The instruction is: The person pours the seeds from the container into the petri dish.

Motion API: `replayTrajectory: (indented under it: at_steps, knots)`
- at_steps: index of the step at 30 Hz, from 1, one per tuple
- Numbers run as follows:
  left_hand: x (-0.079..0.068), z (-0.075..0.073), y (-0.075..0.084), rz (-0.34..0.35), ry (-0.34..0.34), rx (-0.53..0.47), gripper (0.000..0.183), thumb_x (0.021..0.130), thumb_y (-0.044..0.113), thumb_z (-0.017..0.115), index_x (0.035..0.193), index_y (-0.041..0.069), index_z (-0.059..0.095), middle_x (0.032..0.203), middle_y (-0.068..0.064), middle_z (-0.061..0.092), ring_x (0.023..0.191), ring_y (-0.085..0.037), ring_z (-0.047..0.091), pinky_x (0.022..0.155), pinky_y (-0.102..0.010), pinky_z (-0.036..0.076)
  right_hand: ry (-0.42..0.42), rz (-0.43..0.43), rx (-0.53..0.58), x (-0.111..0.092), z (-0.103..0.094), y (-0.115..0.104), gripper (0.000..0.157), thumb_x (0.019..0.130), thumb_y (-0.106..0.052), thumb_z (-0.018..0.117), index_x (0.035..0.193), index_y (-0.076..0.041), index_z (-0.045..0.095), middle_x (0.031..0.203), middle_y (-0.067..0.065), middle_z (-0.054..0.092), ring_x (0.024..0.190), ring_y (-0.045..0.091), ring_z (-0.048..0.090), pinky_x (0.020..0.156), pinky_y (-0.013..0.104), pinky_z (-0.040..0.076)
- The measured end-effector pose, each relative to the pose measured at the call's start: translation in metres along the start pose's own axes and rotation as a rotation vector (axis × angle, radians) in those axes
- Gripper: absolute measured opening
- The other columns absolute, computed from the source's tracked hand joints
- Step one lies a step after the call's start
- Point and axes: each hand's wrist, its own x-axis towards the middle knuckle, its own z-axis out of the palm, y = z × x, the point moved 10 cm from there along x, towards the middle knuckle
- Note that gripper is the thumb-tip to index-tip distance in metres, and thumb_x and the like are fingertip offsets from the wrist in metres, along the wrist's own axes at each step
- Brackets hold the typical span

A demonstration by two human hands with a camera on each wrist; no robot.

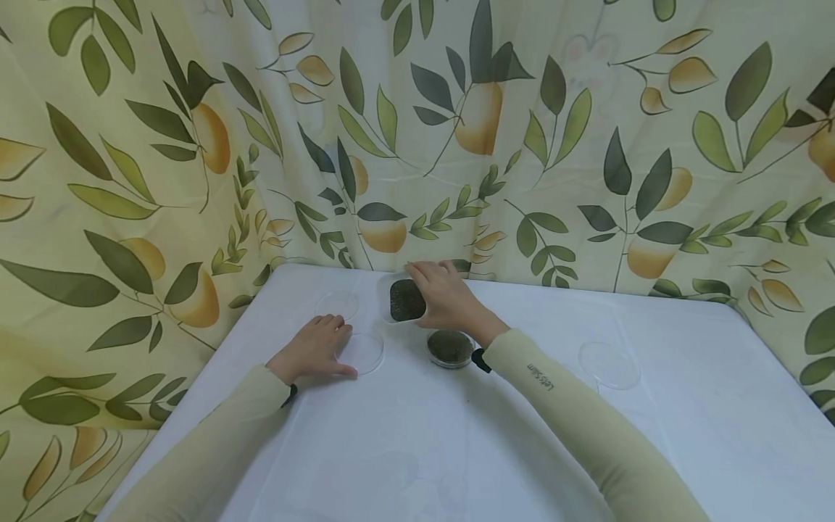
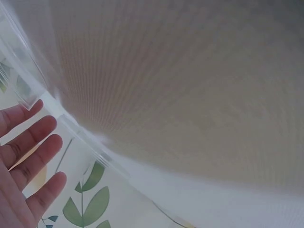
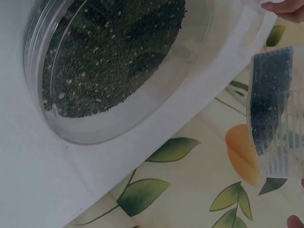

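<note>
My right hand (image 1: 449, 296) holds a clear plastic container (image 1: 385, 301) tilted up on its side, with dark seeds (image 3: 268, 95) lying inside against one wall. Below that hand, a round clear dish (image 1: 450, 365) stands on the table, holding a layer of dark, pale-flecked seeds (image 3: 114, 52) that leaves part of its bottom bare. My left hand (image 1: 315, 349) lies spread at the left edge of another clear round dish (image 1: 367, 353), thumb along its near side. In the left wrist view the fingers (image 2: 40, 154) are loosely extended close to clear rims.
Another clear round dish (image 1: 339, 299) lies behind my left hand. Farther right on the white-covered table (image 1: 704, 406) lies one more clear round piece (image 1: 609, 366). A curtain (image 1: 417, 188) with leaf and fruit print hangs along the table's back edge. A few specks lie near the seed dish.
</note>
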Motion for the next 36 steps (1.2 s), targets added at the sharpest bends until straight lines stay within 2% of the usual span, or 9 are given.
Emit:
replayTrajectory:
  at_steps: [11, 21, 29, 36]
  knots:
    - [-0.002, -0.005, -0.001, -0.008, 0.018, -0.002, 0.088, 0.067, 0.075, 0.06, 0.12, 0.005, 0.056, 0.108, -0.01, 0.055, 0.099, -0.025, 0.05, 0.089, -0.043, 0.043, 0.015, -0.021, -0.036, 0.006, 0.003, -0.016, 0.091, 0.062, -0.04, 0.084, 0.135, -0.004, 0.043, 0.134, 0.011, 0.05, 0.127, 0.028, 0.046, 0.102, 0.051, 0.037]
    - [-0.001, -0.004, 0.001, -0.009, 0.019, -0.007, 0.089, 0.067, 0.076, 0.06, 0.121, 0.005, 0.056, 0.109, -0.01, 0.056, 0.101, -0.025, 0.051, 0.089, -0.044, 0.044, 0.002, -0.048, -0.087, 0.008, 0.008, -0.03, 0.089, 0.065, -0.038, 0.081, 0.138, -0.006, 0.04, 0.136, 0.009, 0.049, 0.126, 0.025, 0.046, 0.104, 0.052, 0.036]
    - [0.0, -0.003, 0.001, -0.007, 0.014, -0.011, 0.09, 0.067, 0.075, 0.061, 0.122, 0.004, 0.056, 0.111, -0.011, 0.057, 0.103, -0.027, 0.052, 0.09, -0.045, 0.043, 0.05, -0.091, -0.155, 0.01, 0.007, -0.041, 0.089, 0.064, -0.039, 0.083, 0.136, -0.007, 0.042, 0.133, 0.007, 0.05, 0.124, 0.024, 0.047, 0.103, 0.049, 0.038]
    - [0.002, -0.001, 0.003, 0.016, 0.016, 0.0, 0.089, 0.069, 0.076, 0.058, 0.122, 0.005, 0.056, 0.109, -0.009, 0.057, 0.101, -0.025, 0.052, 0.088, -0.044, 0.044, 0.049, -0.121, -0.176, 0.012, 0.012, -0.046, 0.091, 0.064, -0.039, 0.083, 0.138, -0.008, 0.04, 0.134, 0.007, 0.049, 0.124, 0.023, 0.045, 0.103, 0.05, 0.037]
